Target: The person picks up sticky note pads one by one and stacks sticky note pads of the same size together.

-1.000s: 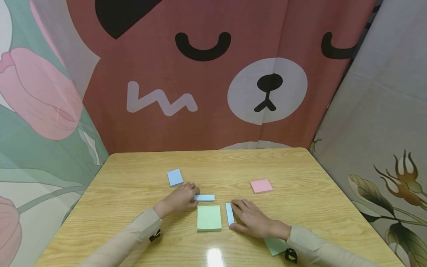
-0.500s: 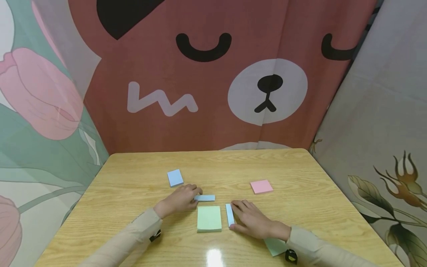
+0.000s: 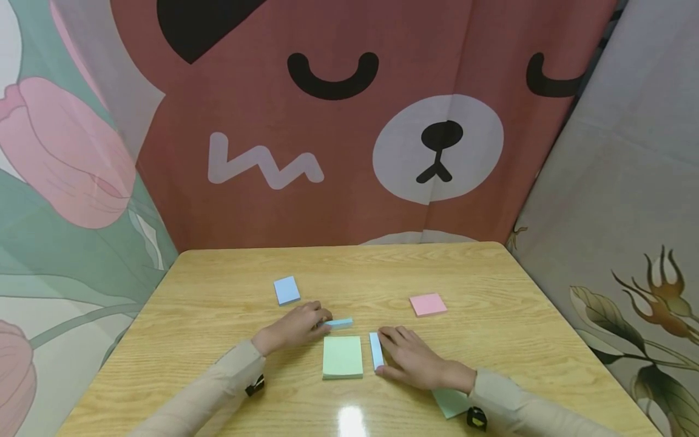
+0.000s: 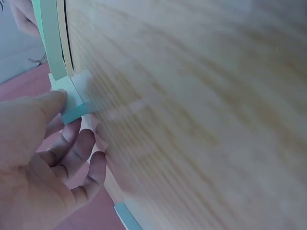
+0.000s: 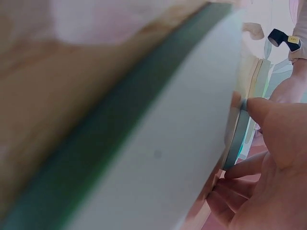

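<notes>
My left hand (image 3: 297, 326) pinches a narrow light-blue sticky note pad (image 3: 341, 323) between thumb and fingers, just behind the square pale-green sticky note pad (image 3: 342, 358). In the left wrist view this blue pad (image 4: 72, 98) sits tilted under the thumb, close to the green pad's edge (image 4: 51, 40). My right hand (image 3: 415, 359) holds a second narrow blue pad (image 3: 376, 351) upright along the green pad's right side. Its thumb and index finger grip that blue pad (image 5: 237, 139) at its two ends in the right wrist view.
A blue pad (image 3: 286, 291) lies at the back left and a pink pad (image 3: 428, 304) at the back right. Another green pad (image 3: 450, 403) lies partly under my right forearm. Printed curtains (image 3: 349, 212) stand behind the wooden table (image 3: 218, 273).
The narrow blue pad in my left hand has tilted, its right end now slightly higher and its top face less visible. My right hand and its blue pad have stayed still.
</notes>
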Motion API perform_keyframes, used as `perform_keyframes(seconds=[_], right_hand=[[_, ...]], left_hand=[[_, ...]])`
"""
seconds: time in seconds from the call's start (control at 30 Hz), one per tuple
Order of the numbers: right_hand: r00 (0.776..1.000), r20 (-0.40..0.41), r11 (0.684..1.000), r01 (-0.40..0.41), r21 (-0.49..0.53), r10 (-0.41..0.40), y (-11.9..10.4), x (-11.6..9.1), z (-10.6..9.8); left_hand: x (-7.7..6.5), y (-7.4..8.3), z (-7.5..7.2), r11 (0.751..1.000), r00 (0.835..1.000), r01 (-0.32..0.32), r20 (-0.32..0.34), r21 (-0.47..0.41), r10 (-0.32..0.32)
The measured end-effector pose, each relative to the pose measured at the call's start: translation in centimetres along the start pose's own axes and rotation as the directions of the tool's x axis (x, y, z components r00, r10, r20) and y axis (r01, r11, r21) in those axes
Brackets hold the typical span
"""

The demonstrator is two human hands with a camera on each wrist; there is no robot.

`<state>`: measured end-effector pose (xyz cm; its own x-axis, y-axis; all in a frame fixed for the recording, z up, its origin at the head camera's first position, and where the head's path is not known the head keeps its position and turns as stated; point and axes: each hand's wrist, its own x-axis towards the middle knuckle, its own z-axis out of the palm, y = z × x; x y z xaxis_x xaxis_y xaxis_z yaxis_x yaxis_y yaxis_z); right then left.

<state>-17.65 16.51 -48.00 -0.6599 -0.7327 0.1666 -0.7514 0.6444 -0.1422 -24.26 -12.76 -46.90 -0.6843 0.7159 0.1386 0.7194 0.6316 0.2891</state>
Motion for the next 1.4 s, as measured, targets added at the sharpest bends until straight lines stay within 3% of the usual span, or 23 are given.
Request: perform_keyframes(seconds=[0.27,0.6,1.23,1.4], right_hand=[[1.000,0.003,1.000,0.000,0.001,0.000,-0.02,-0.04,0.08],[1.000,0.001,1.000,-0.001,-0.011,0.001,-0.03,0.04,-0.11],[1.000,-0.001,1.000,0.016,-0.007,-0.016,-0.05,-0.02,-0.04],[1.000,-0.002,1.000,0.018,-0.008,-0.018,-0.03,-0.02,-0.09]], left_hand=[[0.15,0.15,-0.14,0.999,0.999,-0.032,0.015,0.009,0.032],[0.32,-0.23,0.08,0.995,0.994,-0.095,-0.051,0.011,0.095],[0.59,0.21,0.01,0.993,0.998,0.024,-0.058,-0.118,-0.031],[0.63,0.24,0.04,0.994,0.998,0.019,-0.060,-0.110,-0.026]])
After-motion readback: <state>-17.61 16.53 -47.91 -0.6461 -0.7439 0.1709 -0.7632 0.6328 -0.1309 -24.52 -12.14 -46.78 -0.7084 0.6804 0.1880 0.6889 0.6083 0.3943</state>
